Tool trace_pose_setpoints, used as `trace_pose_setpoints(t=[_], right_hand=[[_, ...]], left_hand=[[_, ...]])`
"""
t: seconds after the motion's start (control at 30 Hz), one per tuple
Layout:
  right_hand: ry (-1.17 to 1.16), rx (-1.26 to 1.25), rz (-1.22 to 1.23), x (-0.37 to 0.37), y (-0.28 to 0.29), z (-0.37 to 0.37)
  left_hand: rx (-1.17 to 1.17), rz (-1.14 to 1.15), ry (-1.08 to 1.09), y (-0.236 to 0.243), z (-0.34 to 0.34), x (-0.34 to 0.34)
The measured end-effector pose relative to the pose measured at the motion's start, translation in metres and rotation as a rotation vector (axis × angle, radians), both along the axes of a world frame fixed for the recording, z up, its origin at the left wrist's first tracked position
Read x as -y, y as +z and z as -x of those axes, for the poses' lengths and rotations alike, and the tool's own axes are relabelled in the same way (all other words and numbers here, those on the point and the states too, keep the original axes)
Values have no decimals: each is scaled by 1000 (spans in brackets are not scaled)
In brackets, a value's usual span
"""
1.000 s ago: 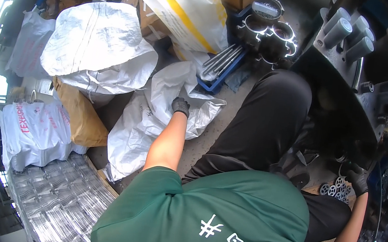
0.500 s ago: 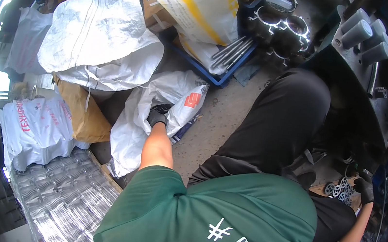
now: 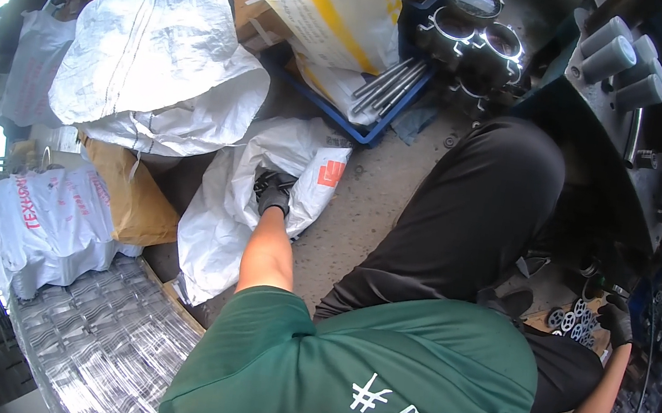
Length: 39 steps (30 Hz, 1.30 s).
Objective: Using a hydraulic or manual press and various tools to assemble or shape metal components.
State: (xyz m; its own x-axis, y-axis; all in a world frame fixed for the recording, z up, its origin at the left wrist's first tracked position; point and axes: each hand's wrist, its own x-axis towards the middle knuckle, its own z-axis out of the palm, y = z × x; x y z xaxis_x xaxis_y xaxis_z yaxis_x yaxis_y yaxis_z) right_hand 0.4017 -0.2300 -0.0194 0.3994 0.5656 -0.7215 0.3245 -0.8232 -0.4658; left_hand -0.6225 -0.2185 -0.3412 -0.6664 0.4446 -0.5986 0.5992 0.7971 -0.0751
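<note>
My left hand [image 3: 274, 196], in a dark grey glove, reaches into the mouth of a crumpled white woven sack [image 3: 215, 229] with a red print. Small dark pieces [image 3: 266, 181] show inside around its fingertips, and the fingers are partly hidden among them. Far to the right, my gloved right hand [image 3: 617, 319] has its fingers curled beside a dark machine part [image 3: 611, 287]. Whatever it grips is too small and shadowed to make out. Several spoked metal discs [image 3: 575, 320] lie just left of this hand.
A larger white sack [image 3: 146, 57] and a brown paper bag [image 3: 131, 197] stand left, above clear-wrapped stacked parts [image 3: 105, 335]. Ahead, a blue crate [image 3: 369, 136] holds metal rods [image 3: 388, 89]. Metal rings [image 3: 478, 38] lie beyond it. Grey cylinders [image 3: 610, 55] project from a machine at right.
My left hand has shifted slightly within the sack, and more dark pieces show by its fingers. My right hand stays beside the machine, with little change. The whole view has shifted slightly.
</note>
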Motion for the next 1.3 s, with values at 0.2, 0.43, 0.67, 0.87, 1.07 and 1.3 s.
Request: trace_pose_setpoints(t=[0.2, 0.43, 0.67, 0.87, 1.07, 1.3], right_hand=[[-3, -29, -8, 0, -1, -1], [21, -56, -36, 3, 1, 0], [92, 73, 35, -2, 21, 33], [188, 136, 9, -11, 38, 48], [653, 261, -153, -24, 43, 55], [647, 227, -419, -60, 114, 119]], left_hand=[[130, -132, -166, -54, 29, -5], [-13, -277, -105, -51, 0, -21], [71, -706, 219, -109, -15, -24], [573, -1193, 1120, -102, -25, -42], [839, -972, 1551, 56, -72, -76], [1395, -1366, 298, 328, -265, -114]])
